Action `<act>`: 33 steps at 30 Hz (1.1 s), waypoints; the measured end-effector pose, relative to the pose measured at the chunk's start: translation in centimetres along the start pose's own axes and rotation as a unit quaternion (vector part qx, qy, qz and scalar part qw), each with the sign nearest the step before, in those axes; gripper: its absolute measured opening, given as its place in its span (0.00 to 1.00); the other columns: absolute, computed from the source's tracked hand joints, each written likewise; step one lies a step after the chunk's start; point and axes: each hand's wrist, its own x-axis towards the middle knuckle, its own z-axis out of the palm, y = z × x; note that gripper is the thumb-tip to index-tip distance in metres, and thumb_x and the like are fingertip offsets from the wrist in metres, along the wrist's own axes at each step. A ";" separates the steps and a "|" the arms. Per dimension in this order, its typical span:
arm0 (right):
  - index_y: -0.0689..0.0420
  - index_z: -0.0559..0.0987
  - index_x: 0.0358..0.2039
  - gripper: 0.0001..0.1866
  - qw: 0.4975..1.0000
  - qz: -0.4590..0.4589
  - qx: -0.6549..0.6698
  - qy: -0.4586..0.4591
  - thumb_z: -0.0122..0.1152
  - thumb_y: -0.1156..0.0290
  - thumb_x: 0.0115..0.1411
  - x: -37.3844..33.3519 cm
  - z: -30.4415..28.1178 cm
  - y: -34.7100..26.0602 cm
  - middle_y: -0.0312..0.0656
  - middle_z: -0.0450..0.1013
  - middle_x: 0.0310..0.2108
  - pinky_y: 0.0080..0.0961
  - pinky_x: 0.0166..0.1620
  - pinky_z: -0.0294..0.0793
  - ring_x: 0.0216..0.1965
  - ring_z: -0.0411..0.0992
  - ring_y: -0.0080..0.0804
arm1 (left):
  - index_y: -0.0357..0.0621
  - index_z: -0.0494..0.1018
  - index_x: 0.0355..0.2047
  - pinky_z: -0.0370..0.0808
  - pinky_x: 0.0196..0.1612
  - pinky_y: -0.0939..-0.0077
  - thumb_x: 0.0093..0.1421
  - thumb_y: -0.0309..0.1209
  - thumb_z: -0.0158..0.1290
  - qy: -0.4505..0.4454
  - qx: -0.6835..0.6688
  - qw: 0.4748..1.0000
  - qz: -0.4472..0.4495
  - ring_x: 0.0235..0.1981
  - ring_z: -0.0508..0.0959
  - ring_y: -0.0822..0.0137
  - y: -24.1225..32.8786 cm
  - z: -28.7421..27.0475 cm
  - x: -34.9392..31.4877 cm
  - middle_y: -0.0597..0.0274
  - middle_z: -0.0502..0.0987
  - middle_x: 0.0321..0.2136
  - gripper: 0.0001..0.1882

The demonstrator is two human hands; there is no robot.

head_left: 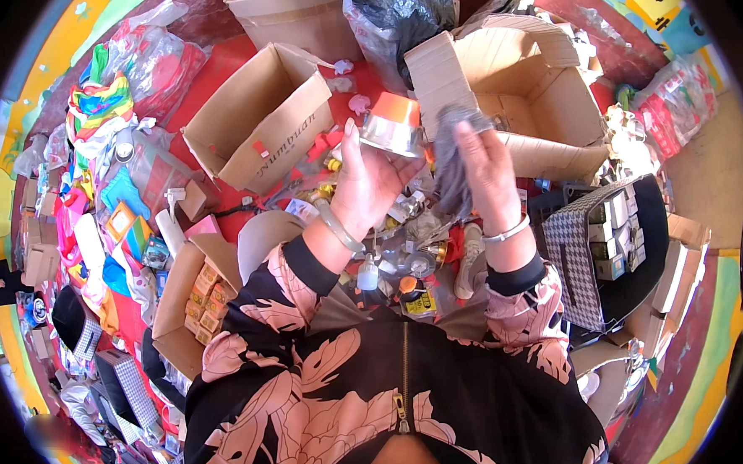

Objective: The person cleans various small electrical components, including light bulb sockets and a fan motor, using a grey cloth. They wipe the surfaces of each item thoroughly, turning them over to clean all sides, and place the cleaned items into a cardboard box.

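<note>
My left hand (362, 181) is closed around the lower side of a silvery, cup-shaped piece with an orange end (392, 124). Its orange end points up and away from me; the exact kind is unclear. A crumpled grey cloth (455, 165) hangs from my right hand (486, 175), the thumb pressed on it, just to the right of the silvery piece. Cloth and piece look close, but I cannot tell if they touch. Below my hands, between my legs, lie a small white-and-clear bottle (369, 272), an orange-capped item (408, 285) and several loose small parts.
Open cardboard boxes stand ahead at left (251, 125) and right (555, 99), with a black plastic bag (408, 15) between them. A checked bin (593, 252) holding small boxes is at right. A carton of small boxes (191, 298) sits at left, beside piled colourful goods (95, 209).
</note>
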 end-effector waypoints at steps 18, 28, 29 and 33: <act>0.60 0.75 0.29 0.08 0.946 0.216 0.240 -0.016 0.57 0.68 0.58 1.1 -2.2 2.1 0.37 0.74 0.27 0.19 0.30 0.73 0.26 0.72 0.23 | 0.43 0.60 0.53 0.70 0.49 0.62 0.57 0.51 0.49 -0.014 0.024 0.996 0.084 0.47 0.72 0.60 3.0 0.1 -0.1 0.56 0.69 0.48 0.31; 0.59 0.76 0.28 0.07 0.959 0.204 0.195 0.019 0.59 0.69 0.57 2.5 -3.4 3.1 0.37 0.75 0.28 0.20 0.34 0.74 0.28 0.74 0.24 | 0.40 0.59 0.52 0.74 0.43 0.67 0.52 0.45 0.57 0.286 0.340 0.860 0.251 0.43 0.73 0.61 20.3 -8.5 2.1 0.51 0.70 0.43 0.33; 0.59 0.76 0.28 0.07 0.959 0.205 0.194 0.025 0.59 0.69 0.57 2.4 -3.5 3.3 0.37 0.75 0.28 0.20 0.34 0.74 0.28 0.73 0.23 | 0.39 0.58 0.52 0.72 0.46 0.66 0.49 0.47 0.58 0.347 0.430 0.793 0.258 0.44 0.73 0.58 21.7 -11.0 2.7 0.49 0.69 0.44 0.37; 0.60 0.76 0.31 0.07 0.961 0.216 0.170 0.031 0.58 0.69 0.57 1.9 -3.2 2.8 0.37 0.75 0.29 0.19 0.35 0.74 0.29 0.74 0.23 | 0.40 0.55 0.54 0.67 0.53 0.64 0.39 0.54 0.62 0.493 0.686 0.518 0.135 0.49 0.70 0.50 25.4 -21.8 4.9 0.43 0.66 0.49 0.48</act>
